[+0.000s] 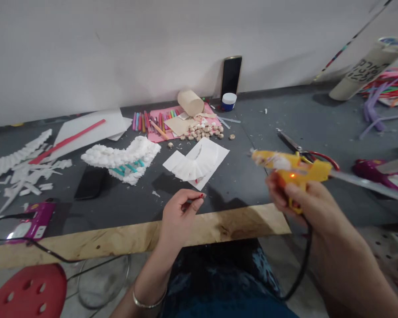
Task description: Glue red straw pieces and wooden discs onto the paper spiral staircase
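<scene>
In my right hand (pixel 305 203) is a yellow hot glue gun (pixel 290 170), its small orange light lit and a clear glue stick (pixel 368 181) poking out of the back. Its nozzle points left. My left hand (pixel 182 210) is pinched at thumb and forefinger over the table edge; whatever sits between the fingertips is too small to name. Just beyond it lies a white paper sheet (pixel 214 154) with a fan of overlapping white strips (pixel 187 167) on it. To the left rests a fluffy white V-shaped piece (pixel 135 154) with teal strips across it.
Pistachio shells (pixel 202 131), crayons (pixel 159 119) and a cardboard tube (pixel 190 102) lie at the back on pink paper. Scissors (pixel 293 143) are behind the glue gun. A phone (pixel 231 75) leans on the wall by a small jar (pixel 228 101). Left are paper scraps (pixel 29 176) and a purple power strip (pixel 36 221).
</scene>
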`<move>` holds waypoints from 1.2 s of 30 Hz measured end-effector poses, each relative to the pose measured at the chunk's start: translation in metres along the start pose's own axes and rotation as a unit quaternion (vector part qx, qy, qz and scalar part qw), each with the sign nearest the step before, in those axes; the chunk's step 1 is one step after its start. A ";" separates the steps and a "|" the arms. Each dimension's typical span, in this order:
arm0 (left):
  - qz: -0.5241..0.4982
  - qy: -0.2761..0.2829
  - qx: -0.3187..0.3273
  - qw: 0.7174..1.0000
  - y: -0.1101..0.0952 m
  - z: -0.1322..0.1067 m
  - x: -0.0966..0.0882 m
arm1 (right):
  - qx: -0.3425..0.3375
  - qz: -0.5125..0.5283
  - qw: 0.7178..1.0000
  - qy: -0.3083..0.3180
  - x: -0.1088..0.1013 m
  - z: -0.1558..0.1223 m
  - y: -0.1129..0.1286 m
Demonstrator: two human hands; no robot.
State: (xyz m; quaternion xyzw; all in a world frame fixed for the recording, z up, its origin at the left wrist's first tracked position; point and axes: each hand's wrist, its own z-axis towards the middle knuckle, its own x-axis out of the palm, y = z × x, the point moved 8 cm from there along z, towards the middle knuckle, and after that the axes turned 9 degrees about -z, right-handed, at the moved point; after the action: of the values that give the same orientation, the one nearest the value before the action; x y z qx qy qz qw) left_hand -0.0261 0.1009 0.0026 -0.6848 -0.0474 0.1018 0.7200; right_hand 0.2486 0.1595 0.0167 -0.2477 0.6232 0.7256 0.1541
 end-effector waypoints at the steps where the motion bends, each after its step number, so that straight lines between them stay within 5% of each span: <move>1: 0.015 -0.008 0.017 1.000 -0.002 0.000 -0.001 | 0.015 0.062 0.995 0.075 0.019 -0.009 0.006; 3: 0.035 -0.020 0.041 0.998 -0.007 -0.001 -0.003 | 0.017 0.114 0.976 0.186 0.048 -0.027 0.022; 6: 0.048 -0.030 0.064 0.996 -0.012 -0.003 -0.005 | -0.026 0.096 0.969 0.226 0.067 -0.041 0.044; 12: 0.075 -0.022 0.104 0.991 -0.023 -0.007 -0.003 | -0.086 0.020 0.977 0.196 0.068 -0.045 0.060; 36: 0.090 -0.008 0.117 0.989 -0.029 -0.011 0.004 | -0.103 0.015 0.977 0.184 0.061 -0.047 0.063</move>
State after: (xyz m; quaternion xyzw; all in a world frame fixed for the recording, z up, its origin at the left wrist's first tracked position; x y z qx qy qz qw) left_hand -0.0180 0.0901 0.0310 -0.5963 0.0211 0.1770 0.7827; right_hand 0.1723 0.0969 0.0299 -0.3821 0.5663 0.7303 -0.0007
